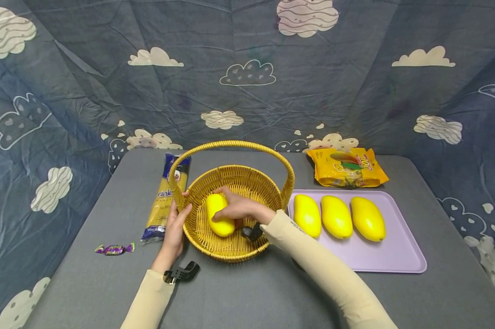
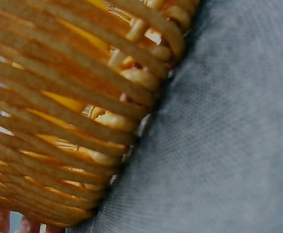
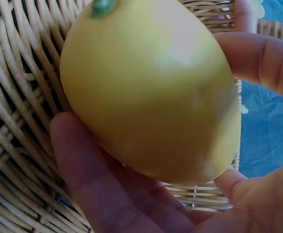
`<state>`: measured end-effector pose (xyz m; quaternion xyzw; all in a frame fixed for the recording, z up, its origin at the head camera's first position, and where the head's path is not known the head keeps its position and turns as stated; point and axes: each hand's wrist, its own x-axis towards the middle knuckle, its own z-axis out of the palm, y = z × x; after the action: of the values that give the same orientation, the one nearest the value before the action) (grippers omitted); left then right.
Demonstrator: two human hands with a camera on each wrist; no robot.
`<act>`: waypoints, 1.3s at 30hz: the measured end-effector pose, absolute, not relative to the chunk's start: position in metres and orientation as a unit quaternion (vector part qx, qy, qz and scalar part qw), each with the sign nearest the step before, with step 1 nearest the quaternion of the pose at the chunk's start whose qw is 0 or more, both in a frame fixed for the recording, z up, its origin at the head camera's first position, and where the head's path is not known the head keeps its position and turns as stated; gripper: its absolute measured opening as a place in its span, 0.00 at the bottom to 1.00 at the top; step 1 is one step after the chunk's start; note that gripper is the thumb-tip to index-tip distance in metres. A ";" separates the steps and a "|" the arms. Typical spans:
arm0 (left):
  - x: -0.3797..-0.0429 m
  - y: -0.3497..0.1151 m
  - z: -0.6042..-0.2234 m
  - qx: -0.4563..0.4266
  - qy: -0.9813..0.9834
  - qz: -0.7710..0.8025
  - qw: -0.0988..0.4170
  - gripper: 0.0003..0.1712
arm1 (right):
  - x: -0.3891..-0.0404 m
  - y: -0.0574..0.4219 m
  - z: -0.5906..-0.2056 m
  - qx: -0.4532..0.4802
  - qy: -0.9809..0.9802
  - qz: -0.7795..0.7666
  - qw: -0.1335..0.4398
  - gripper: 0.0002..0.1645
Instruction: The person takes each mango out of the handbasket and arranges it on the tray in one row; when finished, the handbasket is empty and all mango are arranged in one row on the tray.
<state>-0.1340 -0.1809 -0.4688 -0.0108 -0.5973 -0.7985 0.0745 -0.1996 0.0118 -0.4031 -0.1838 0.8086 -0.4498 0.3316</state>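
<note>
A yellow mango [image 1: 219,215] is inside the round wicker basket [image 1: 231,258], at its left side. My right hand [image 1: 242,208] reaches over the basket's right rim and grips the mango, thumb and fingers around its sides. In the right wrist view the mango [image 3: 151,92] shows a green stem end, with fingers below and beside it and woven wicker behind. My left hand [image 1: 175,230] holds the basket's left rim, near the foot of its tall arched handle. The left wrist view is filled by the basket's outer wall [image 2: 59,121], with fingertips at the lower left.
A lilac tray [image 1: 395,256] to the right bears three more mangoes [image 1: 336,217]. Behind it lies a yellow candy bag [image 1: 350,168]. Left of the basket lie a pasta packet [image 1: 158,212] and a purple wrapped candy [image 1: 114,249]. A cloud-patterned cloth hangs behind the grey table.
</note>
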 end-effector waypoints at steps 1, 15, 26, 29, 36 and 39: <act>-0.134 -0.181 -0.469 -0.010 -0.597 -0.799 0.074 0.23 | -0.200 0.013 -0.403 -0.185 0.806 -0.454 0.332 0.47; -0.135 -0.180 -0.469 -0.011 -0.600 -0.796 0.079 0.22 | -0.195 0.035 -0.380 -0.195 0.771 -0.515 0.320 0.49; -0.135 -0.180 -0.471 -0.008 -0.595 -0.799 0.085 0.20 | -0.173 0.053 -0.372 -0.239 0.784 -0.521 0.240 0.46; -0.135 -0.180 -0.471 -0.005 -0.593 -0.800 0.086 0.20 | -0.167 0.058 -0.369 -0.245 0.776 -0.534 0.230 0.47; -0.134 -0.181 -0.471 -0.007 -0.597 -0.797 0.085 0.20 | -0.156 0.067 -0.362 -0.284 0.754 -0.559 0.198 0.48; -0.134 -0.180 -0.471 -0.008 -0.596 -0.799 0.083 0.20 | -0.150 0.073 -0.358 -0.305 0.734 -0.576 0.191 0.49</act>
<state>-0.1340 -0.1804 -0.4708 -0.0081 -0.5959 -0.7988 0.0827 -0.1495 0.0729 -0.3581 -0.3049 0.7338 -0.5762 0.1914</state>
